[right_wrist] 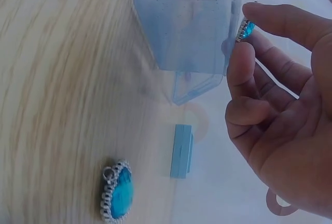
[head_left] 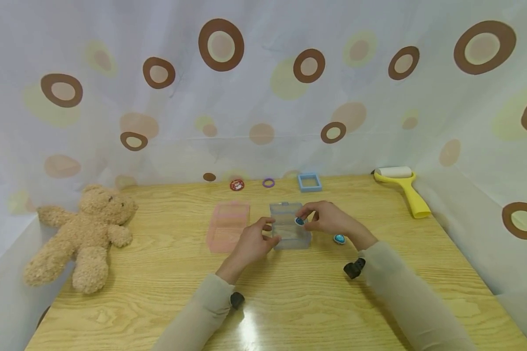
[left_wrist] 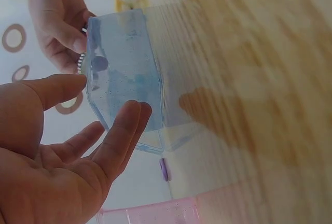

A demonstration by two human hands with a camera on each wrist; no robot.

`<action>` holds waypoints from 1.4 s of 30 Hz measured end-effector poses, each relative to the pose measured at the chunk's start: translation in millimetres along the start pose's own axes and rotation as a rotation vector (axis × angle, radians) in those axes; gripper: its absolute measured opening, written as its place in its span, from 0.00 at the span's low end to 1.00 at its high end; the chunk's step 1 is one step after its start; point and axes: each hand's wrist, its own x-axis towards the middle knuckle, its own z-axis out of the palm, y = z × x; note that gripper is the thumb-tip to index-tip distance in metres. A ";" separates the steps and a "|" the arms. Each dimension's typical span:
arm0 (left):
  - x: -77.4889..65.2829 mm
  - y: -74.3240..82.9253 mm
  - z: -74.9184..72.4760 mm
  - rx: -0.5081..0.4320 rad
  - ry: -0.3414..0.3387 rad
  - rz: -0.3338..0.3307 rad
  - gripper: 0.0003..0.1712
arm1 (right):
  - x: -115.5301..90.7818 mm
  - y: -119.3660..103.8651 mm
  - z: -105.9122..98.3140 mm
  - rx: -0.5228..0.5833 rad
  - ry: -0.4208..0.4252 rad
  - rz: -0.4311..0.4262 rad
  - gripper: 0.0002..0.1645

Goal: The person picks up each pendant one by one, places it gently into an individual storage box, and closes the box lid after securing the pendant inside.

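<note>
One right hand (head_left: 329, 218) holds one shiny blue gem with a silver edge (head_left: 299, 221)

Its fingers pinch the gem by the top of one see-through blue plastic box (head_left: 292, 244) on the wooden counter (head_left: 290, 287). One left hand (head_left: 253, 241) is beside this box, its fingers loose and apart. A second blue gem (head_left: 339, 239) lies to the right. One see-through pink plastic box (head_left: 224, 246) sits left. Behind is one thin purple ring (head_left: 263, 184).
</note>
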 end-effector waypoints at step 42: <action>2.6 -3.7 -0.2 -0.025 0.007 -0.021 0.31 | 12.6 -10.2 22.8 -0.215 -0.038 -0.021 0.14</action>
